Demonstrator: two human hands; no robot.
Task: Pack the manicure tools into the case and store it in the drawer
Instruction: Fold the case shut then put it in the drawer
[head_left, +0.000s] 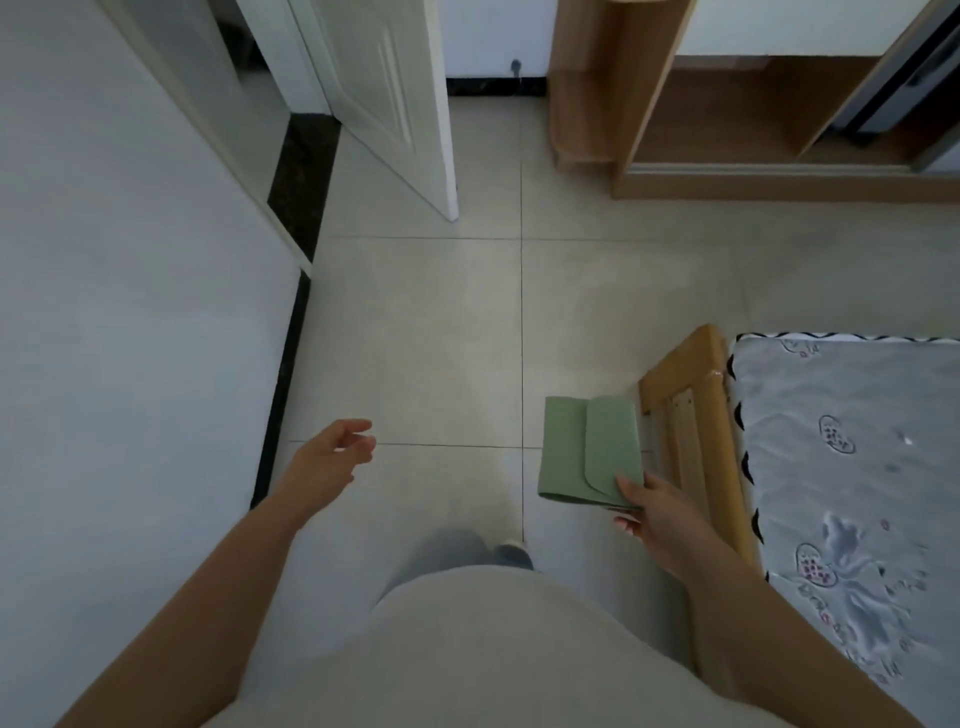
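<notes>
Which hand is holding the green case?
The right hand, gripping the closed green case by its near corner; the left hand hangs empty, fingers loosely curled.

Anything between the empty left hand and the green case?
Nothing: head view shows only bare beige floor tile between the left hand and the green flap case, held by the right hand.

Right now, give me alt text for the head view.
The right hand holds a closed green case by its corner above the tiled floor, beside a wooden bed frame. The left hand hangs open and empty.
</notes>
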